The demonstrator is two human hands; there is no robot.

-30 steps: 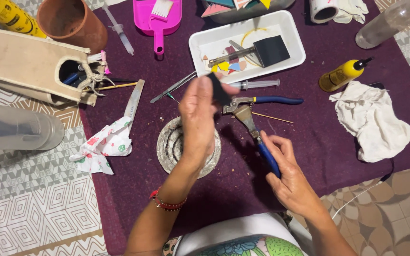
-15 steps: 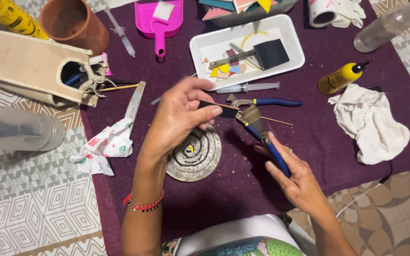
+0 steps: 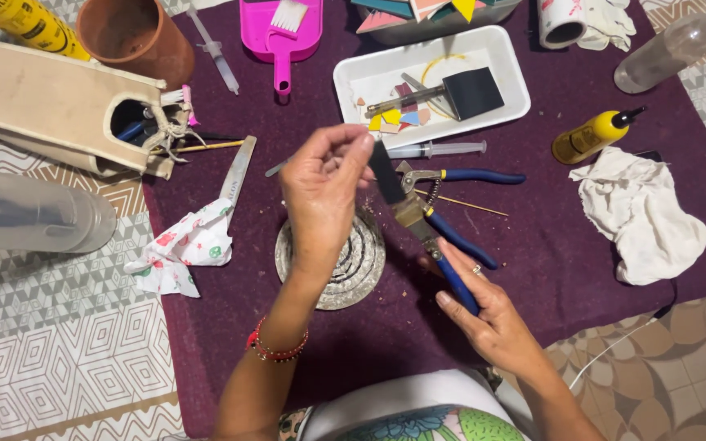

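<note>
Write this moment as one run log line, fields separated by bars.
left hand: holds dark tile piece | right hand: grips blue-handled nippers | below: round coiled disc

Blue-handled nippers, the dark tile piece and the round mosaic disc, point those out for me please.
Blue-handled nippers (image 3: 451,273): head view, on the blue handle just above the right hand's grip.
Dark tile piece (image 3: 386,173): head view, middle of the piece held by the left fingers.
Round mosaic disc (image 3: 355,263): head view, its right part beside the forearm.

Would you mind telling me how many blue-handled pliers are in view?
2: one pair of blue-handled nippers gripped in the right hand, the other blue-handled pliers lying on the purple mat beside the syringe.
</note>
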